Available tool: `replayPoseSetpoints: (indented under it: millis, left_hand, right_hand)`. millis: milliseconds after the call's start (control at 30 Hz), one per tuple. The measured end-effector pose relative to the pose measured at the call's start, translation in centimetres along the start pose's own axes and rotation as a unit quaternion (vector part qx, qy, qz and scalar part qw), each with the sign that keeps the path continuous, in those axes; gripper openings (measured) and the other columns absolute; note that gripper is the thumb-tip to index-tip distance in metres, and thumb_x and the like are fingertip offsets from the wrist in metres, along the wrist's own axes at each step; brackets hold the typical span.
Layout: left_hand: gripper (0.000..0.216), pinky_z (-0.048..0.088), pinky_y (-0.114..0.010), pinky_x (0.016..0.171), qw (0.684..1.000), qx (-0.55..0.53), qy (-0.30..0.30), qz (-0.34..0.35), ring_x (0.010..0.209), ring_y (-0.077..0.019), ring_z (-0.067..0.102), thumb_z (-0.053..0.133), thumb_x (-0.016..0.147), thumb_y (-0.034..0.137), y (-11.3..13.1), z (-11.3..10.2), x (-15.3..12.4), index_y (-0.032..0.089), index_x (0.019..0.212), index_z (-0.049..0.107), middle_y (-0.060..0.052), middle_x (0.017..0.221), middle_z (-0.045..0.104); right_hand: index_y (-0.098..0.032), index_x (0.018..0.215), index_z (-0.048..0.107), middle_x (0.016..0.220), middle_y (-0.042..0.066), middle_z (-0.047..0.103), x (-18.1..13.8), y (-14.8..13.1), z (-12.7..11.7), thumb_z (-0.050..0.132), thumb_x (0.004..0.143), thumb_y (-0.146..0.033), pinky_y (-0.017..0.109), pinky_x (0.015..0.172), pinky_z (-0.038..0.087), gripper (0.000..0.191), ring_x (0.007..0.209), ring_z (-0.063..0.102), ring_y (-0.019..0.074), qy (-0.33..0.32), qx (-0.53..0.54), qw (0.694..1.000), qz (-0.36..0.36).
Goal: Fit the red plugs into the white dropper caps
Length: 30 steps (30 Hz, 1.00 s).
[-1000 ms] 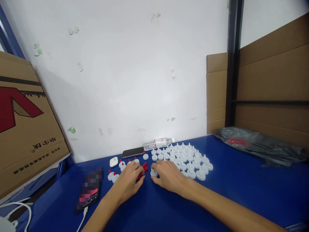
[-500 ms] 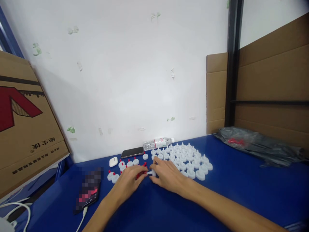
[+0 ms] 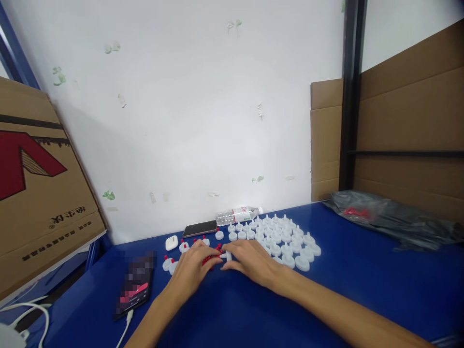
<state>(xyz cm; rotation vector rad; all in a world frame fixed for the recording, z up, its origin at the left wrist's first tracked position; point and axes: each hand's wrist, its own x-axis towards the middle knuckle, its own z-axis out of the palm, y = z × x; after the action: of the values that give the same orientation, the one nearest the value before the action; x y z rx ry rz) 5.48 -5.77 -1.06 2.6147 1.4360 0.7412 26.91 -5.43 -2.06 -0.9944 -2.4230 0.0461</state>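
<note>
the left hand hides part of the loose red tips; whether it pinches one is too small to tell. the right hand partly covers a white spouted cap. the near-left smartphone has a pixelated screen. the left cardboard box and both forearms run out of view.

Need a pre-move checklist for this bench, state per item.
1. Right hand holding a white cap: ok.
2. Its spout turned toward the left hand: ok, lying sideways.
3. Red tip seated on that spout: cannot tell, spout's end is hidden at the left hand.
4. Red pieces near the left hand: ok.
5. Phone with cable clear of left forearm: ok, visible gap.
6. Bottle upright: not ok, on its side.
</note>
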Motion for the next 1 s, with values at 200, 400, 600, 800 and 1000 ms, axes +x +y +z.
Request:
replayPoseSetpoints:
  millis: [200,400,600,800,1000]
  left_hand:
    - [0.03,0.043,-0.028,0.072,0.999,0.004,-0.039,0.027,0.086,-0.019,0.056,0.042,0.1,0.03,0.4,0.0,-0.2,0.023,0.09,0.069,-0.004,0.085,0.064]
    - [0.035,0.042,-0.029,0.069,0.999,-0.03,-0.014,0.04,0.08,-0.0191,0.055,0.036,0.101,0.03,0.6,0.4,-0.4,0.021,0.084,0.066,-0.004,0.079,0.061]
    - [0.03,0.048,-0.028,0.068,0.973,-0.211,0.078,-0.047,0.081,-0.0196,0.062,0.052,0.094,0.045,0.7,0.8,0.8,0.021,0.101,0.07,-0.005,0.095,0.07]
    - [0.036,0.043,-0.027,0.06,0.965,-0.161,0.179,-0.1,0.066,-0.0161,0.055,0.043,0.096,0.051,-1.0,-0.9,0.8,0.021,0.095,0.063,0.0,0.082,0.064]
    - [0.032,0.042,-0.033,0.073,0.993,0.081,0.079,-0.031,0.091,-0.0238,0.053,0.043,0.096,0.044,-3.2,-2.2,0.2,0.022,0.081,0.06,-0.003,0.086,0.062]
  right_hand:
    - [-0.02,0.109,0.063,0.101,0.004,0.071,-0.2,-0.2,-0.3,0.053,0.098,-0.043,0.026,0.076,0.046,0.027,0.09,0.067,0.0195,0.011,0.071,0.997,-0.041]
    - [-0.022,0.115,0.063,0.106,0.005,0.071,-0.3,-0.1,-0.5,0.055,0.097,-0.041,0.026,0.08,0.048,0.027,0.094,0.068,0.0191,0.028,0.113,0.992,-0.056]
    - [-0.024,0.13,0.058,0.117,0.007,0.07,0.2,0.1,-0.9,0.054,0.097,-0.045,0.035,0.092,0.048,0.039,0.103,0.067,0.0214,0.1,0.07,0.992,-0.039]
    - [-0.023,0.143,0.044,0.121,0.008,0.069,0.1,-0.7,-1.1,0.045,0.102,-0.036,0.048,0.118,0.02,0.042,0.112,0.065,0.0201,0.138,0.002,0.99,-0.023]
    - [-0.024,0.142,0.043,0.111,0.007,0.072,-0.1,-0.2,-1.1,0.039,0.103,-0.032,0.05,0.115,0.022,0.04,0.107,0.067,0.0212,0.125,-0.009,0.992,0.009]
